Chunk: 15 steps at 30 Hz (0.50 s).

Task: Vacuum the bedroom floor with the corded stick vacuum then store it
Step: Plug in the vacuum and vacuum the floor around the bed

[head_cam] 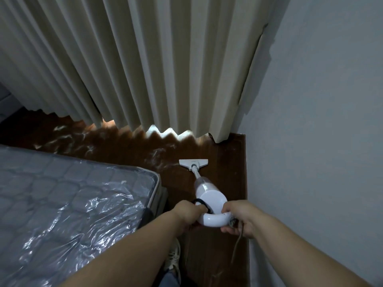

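Both forearms reach in from the near edge, and both hands are on the white stick vacuum (209,195). Left hand (187,212) curls round the left side of the glossy loop handle (211,220), fingers wrapped tight, a black band just beyond the knuckles. Right hand (238,216) grips the right side of the same loop, fingers closed over the top and thumb underneath, and a grey cord (238,241) drops from under that hand down toward the near floor.

Beyond the fingers sits the fat, smooth cylindrical body, then a clear dust cup, then a thin pale tube running away to the flat, wide floor head (193,162). That head rests on the dark brown wooden floor (128,146), in the strip between bed and right-hand wall (321,121), near the curtain hem. Whitish streaks of dust mark the boards to the left of the head.

Left side, a quilted grey mattress (62,193) wrapped in crinkled, shiny plastic film. Far side, a cream curtain (145,59) in deep stiff pleats, its hem a zigzag just above the floor. A pale sneaker (174,257) shows below the left forearm.
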### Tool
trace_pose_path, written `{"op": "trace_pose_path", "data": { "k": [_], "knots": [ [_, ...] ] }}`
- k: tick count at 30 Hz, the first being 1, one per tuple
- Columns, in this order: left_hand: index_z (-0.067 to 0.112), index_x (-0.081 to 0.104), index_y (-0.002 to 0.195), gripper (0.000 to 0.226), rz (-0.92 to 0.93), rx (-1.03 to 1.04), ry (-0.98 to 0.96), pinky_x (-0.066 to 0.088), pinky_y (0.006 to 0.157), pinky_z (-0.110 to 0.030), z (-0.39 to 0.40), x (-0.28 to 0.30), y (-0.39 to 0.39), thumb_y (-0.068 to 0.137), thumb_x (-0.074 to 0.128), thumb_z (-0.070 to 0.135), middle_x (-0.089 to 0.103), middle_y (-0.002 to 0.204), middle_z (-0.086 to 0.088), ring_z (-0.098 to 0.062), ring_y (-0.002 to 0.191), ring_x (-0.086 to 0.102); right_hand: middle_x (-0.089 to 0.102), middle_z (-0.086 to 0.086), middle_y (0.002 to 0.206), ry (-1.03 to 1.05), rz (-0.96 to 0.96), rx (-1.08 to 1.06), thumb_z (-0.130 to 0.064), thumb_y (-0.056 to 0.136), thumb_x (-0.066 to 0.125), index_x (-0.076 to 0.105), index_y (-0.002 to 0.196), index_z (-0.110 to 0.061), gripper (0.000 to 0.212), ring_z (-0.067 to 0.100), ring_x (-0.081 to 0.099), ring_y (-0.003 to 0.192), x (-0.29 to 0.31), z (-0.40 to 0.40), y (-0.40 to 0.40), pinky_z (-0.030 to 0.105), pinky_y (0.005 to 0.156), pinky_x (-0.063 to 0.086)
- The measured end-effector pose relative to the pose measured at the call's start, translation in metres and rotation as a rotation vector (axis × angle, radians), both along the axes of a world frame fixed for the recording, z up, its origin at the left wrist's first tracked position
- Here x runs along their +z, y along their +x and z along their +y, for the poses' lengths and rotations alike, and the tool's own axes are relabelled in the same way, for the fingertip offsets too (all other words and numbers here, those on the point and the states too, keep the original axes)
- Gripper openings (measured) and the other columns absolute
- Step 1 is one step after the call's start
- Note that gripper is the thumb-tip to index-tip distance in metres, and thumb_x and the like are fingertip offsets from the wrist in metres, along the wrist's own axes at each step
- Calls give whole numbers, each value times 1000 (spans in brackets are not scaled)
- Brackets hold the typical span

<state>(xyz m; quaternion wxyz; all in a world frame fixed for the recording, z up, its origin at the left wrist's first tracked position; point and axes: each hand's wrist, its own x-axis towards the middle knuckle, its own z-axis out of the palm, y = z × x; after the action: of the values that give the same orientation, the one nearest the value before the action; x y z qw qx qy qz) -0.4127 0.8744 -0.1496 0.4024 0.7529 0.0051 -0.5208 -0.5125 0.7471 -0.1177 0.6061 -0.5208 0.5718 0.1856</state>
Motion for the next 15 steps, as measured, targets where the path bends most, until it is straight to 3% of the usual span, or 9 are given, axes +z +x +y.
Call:
{"op": "trace_pose_path", "data": {
  "k": [5, 11, 15],
  "knots": [
    [4, 64, 104, 28, -31, 9, -14, 51, 72, -35, -3, -1, 19, 87, 64, 26, 65, 91, -11, -26, 83, 62, 59, 26, 95, -3, -18, -23, -8, 84, 55, 45, 118, -3, 35, 28, 68, 53, -6, -5, 18, 25, 41, 52],
    [7, 62, 110, 29, -24, -6, -28, 55, 82, -36, -16, -11, 70, 89, 62, 28, 64, 92, -9, -24, 86, 63, 60, 25, 89, 6, 0, -28, -9, 85, 56, 47, 110, -5, 27, 27, 69, 50, -20, -19, 69, 26, 43, 54],
    [5, 61, 115, 33, -11, 3, -33, 53, 92, -42, -34, -17, 121, 90, 61, 27, 64, 102, -12, -30, 101, 63, 60, 25, 92, 6, 13, -61, -11, 85, 59, 48, 110, -6, 28, 29, 70, 53, -28, -35, 119, 26, 43, 53]
  ]
}}
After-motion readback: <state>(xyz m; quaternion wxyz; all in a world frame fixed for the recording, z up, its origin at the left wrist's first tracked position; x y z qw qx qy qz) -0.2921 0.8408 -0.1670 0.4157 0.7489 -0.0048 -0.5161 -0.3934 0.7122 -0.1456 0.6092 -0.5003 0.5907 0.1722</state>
